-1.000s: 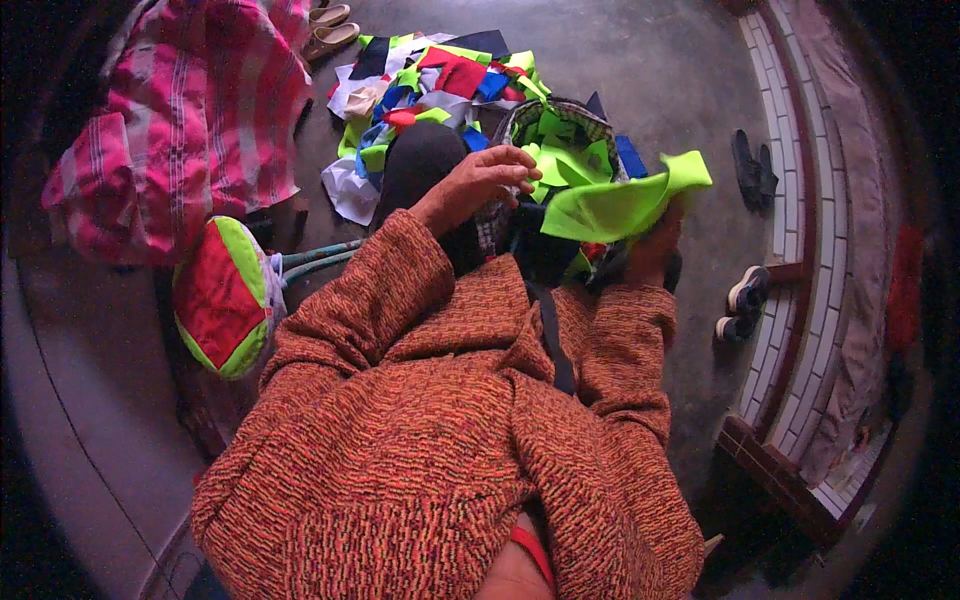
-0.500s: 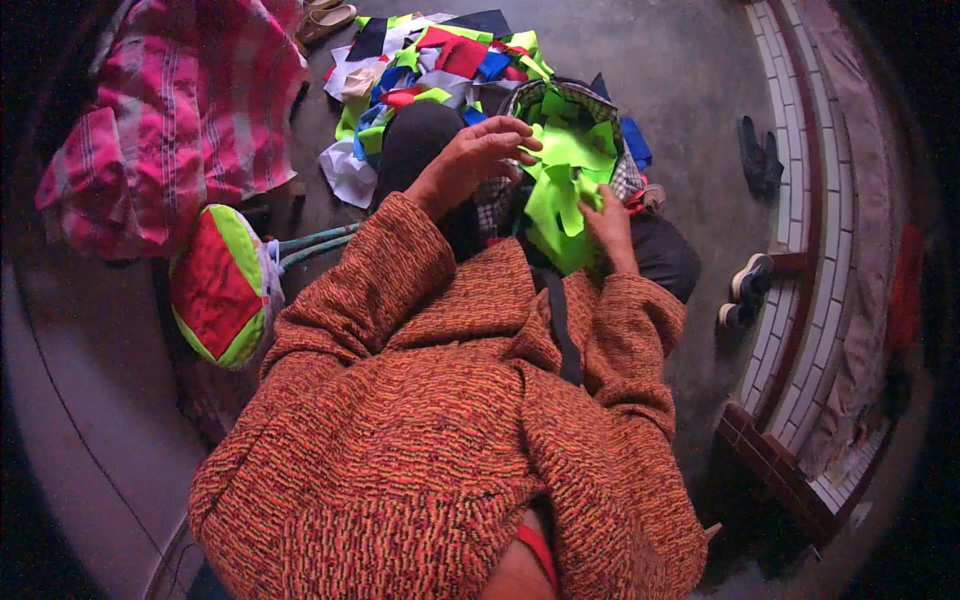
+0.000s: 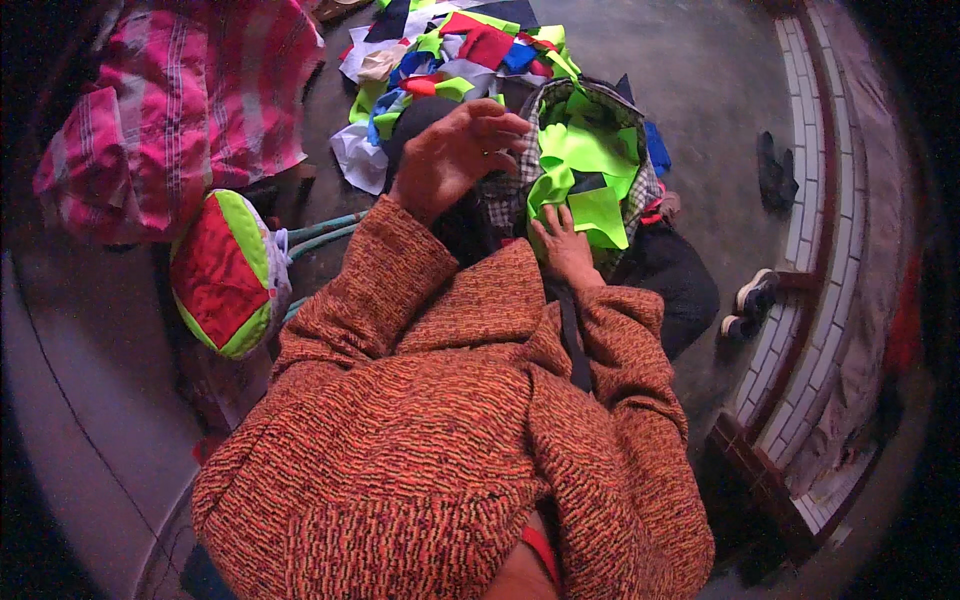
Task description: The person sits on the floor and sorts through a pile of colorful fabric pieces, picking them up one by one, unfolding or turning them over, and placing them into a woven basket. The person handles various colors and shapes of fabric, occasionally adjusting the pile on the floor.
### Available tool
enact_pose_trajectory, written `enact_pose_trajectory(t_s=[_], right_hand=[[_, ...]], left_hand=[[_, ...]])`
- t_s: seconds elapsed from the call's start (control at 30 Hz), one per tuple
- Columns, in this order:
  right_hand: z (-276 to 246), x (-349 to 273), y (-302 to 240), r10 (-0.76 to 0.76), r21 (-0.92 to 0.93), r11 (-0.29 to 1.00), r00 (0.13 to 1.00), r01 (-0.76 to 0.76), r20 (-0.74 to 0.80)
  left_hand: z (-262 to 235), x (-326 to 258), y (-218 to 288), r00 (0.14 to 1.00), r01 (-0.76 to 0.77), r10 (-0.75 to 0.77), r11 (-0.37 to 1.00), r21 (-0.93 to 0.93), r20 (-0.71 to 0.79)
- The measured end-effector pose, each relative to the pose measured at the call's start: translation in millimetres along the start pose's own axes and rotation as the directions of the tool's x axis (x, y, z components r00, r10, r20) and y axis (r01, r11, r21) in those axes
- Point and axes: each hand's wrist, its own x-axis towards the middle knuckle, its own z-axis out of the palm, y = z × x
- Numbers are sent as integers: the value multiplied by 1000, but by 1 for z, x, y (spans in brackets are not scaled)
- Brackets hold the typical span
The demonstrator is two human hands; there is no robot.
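Observation:
A checked cloth bag or lining [image 3: 642, 150] lies across my lap, with bright yellow-green fabric pieces [image 3: 590, 150] inside it. My right hand [image 3: 567, 247] rests at the near side of these pieces, fingers stretched out and touching the cloth. Beside its fingertips is a squarish green piece [image 3: 597, 216], with a dark patch just beyond. My left hand [image 3: 452, 158] is raised over my left knee, left of the bag. Its fingers are loosely bent and apart, and nothing shows in them.
A heap of coloured fabric scraps [image 3: 470, 50] covers the floor ahead. Left are a pink checked cloth [image 3: 160, 120] and a red-and-green padded seat [image 3: 225, 275] with bluish legs. Shoes [image 3: 755, 300] and a dark pair [image 3: 775, 172] sit near the white-tiled step [image 3: 808, 200] at right.
My right hand has moved left and let go of the green piece it was pinching; its fingers now lie flat. The left hand has shifted slightly left, its fingers more bent.

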Motion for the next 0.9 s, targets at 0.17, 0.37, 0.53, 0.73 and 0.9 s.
enact_pose_trajectory(t_s=[0.17, 0.37, 0.53, 0.73, 0.9], right_hand=[[29, 7, 8, -18, 15, 1000, 996, 16, 93], [95, 2, 13, -82, 260, 966, 950, 0, 302], [165, 9, 18, -267, 447, 890, 687, -94, 675], [-51, 20, 14, -124, 633, 772, 967, -47, 222], [-165, -22, 48, 99, 560, 828, 992, -37, -81]], left_hand=[[-19, -14, 58, 966, -249, 245, 967, -49, -80], [-94, -42, 86, 858, -198, 246, 968, 152, -451], [-167, -37, 46, 590, 175, 66, 962, 208, -805], [-248, 2, 3, 494, 617, 185, 613, 493, -849], [-272, 57, -19, 715, 592, 553, -152, 792, -428]])
